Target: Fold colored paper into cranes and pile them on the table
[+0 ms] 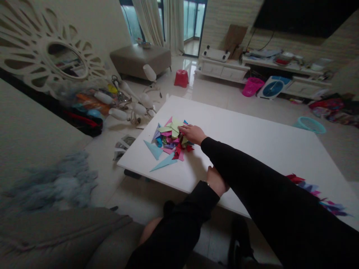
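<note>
An open right hand (193, 133) lies on folded papers (169, 145) near the table's (230, 129) left edge, best kept light; whether the left hand (217, 180) grips cannot be told.

left hand (217, 182): partly hidden behind right sleeve (252, 175) | television (304, 16): top cut off

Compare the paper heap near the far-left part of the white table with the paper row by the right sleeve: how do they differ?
The paper heap is a loose, spread jumble; the paper row forms a narrow line.
The heap has light green pieces; none show in the row, partly hidden by the right sleeve.
The right hand is at the heap; neither hand is at the row.
Both are multicoloured, on the white table.
</note>
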`<move>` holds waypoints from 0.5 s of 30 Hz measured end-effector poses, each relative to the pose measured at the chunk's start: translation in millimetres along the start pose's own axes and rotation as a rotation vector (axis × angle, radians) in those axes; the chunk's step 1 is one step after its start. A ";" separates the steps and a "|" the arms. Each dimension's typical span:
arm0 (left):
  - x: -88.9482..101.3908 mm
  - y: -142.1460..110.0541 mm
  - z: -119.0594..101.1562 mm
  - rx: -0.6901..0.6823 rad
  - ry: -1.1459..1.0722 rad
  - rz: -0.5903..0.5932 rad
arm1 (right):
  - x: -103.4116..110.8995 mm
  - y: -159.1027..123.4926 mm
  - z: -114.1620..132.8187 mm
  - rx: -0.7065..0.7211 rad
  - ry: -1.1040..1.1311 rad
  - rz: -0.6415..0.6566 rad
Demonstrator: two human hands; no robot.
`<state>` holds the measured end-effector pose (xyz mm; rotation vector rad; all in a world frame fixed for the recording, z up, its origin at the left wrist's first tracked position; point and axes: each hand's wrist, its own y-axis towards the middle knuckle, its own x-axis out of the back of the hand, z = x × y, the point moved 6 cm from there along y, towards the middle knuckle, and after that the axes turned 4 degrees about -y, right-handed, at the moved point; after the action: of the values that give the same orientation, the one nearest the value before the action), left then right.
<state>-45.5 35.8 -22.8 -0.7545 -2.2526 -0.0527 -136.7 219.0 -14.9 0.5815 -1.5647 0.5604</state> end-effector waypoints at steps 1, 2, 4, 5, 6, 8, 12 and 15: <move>1.9 -2.3 -1.9 -0.018 0.047 -0.010 | 0.8 -9.3 -6.6 -0.050 -0.009 0.006; 3.3 -4.6 -3.8 -0.032 0.105 -0.015 | 3.2 -20.5 -15.0 -0.110 -0.021 0.005; 4.3 -8.5 -6.3 -0.030 0.206 0.001 | 9.5 -50.2 -37.5 -0.229 -0.051 0.004; 4.3 -10.0 -6.8 -0.015 0.240 0.016 | 11.9 -69.7 -51.9 -0.276 -0.067 0.012; 4.0 -11.3 -6.8 0.010 0.258 0.038 | 13.5 -93.1 -69.3 -0.321 -0.081 0.029; 2.8 -13.4 -7.7 0.041 0.284 0.084 | 15.5 -152.8 -112.4 -0.407 -0.099 0.072; -3.0 -15.8 -13.3 0.030 0.330 0.166 | 18.9 -325.9 -214.3 -0.738 0.009 0.163; -9.3 -16.2 -19.2 0.002 0.353 0.188 | 12.5 -470.2 -256.8 -1.058 0.217 0.211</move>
<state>-36.6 12.9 -12.2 -0.8785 -1.8418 -0.0862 365.6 35.6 20.7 -0.4364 -1.4764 -0.0992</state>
